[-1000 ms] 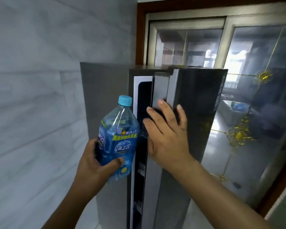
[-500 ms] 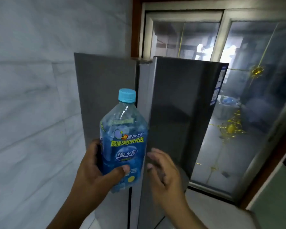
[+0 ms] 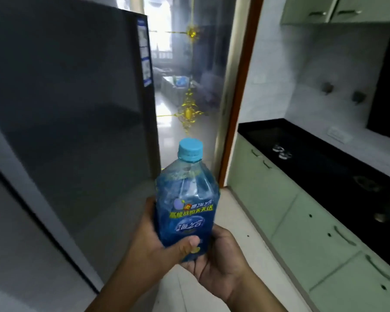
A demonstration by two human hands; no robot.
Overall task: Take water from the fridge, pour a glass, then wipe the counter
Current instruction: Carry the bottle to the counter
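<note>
A clear water bottle (image 3: 187, 199) with a blue label and a light blue cap stands upright in front of me, cap on. My left hand (image 3: 153, 242) wraps its lower part, thumb across the front. My right hand (image 3: 221, 260) cups the bottle's base from below and the right. The dark grey fridge (image 3: 65, 104) fills the left side, its door shut. The black counter (image 3: 320, 158) runs along the right wall, with two small glass items (image 3: 282, 152) on it.
Pale green cabinet doors (image 3: 302, 221) sit under the counter and a stove burner (image 3: 365, 183) is set into it. A glass sliding door (image 3: 189, 75) with gold ornaments stands behind the fridge. Light floor tiles (image 3: 241, 221) run between fridge and cabinets.
The fridge door went from ajar to shut. My right hand left the door and came under the bottle. The view swung right, bringing the counter into sight.
</note>
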